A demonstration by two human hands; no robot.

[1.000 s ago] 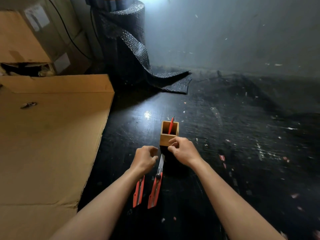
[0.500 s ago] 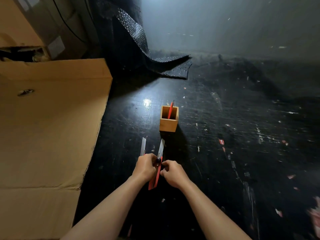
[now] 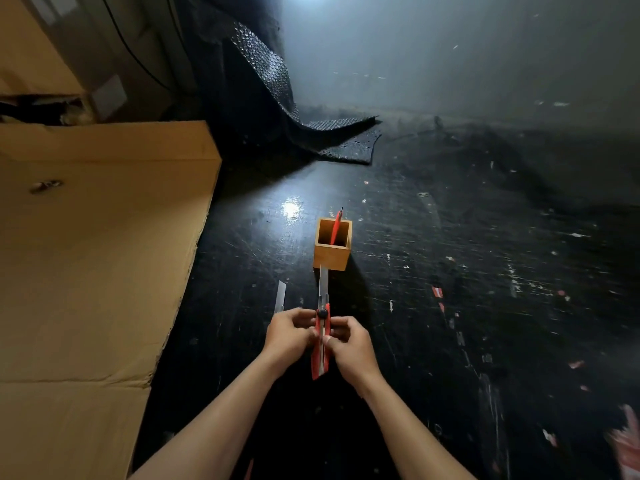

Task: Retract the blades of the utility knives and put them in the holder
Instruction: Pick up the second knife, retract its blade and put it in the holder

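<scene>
The floor is black and glossy, scuffed with pale scratches and flecked with bits of debris. To the left lies a flat sheet of brown corrugated cardboard; behind it, a curl of dark bubble-textured wrap trails onto the floor.

Three utility knives show. One red knife stands inside the holder — a small square open-topped wooden box set on the floor ahead of the hands. A second knife, with a red body, a black round knob and a long silver blade still extended, points toward the holder, its blade tip close to the box's near face. Of the third, only the bare steel blade shows past the left hand; its body is hidden.

Both forearms reach forward and converge. The left hand and right hand are together, fingers pinched on either side of the second knife's body, the right thumb lying on its slider track.
</scene>
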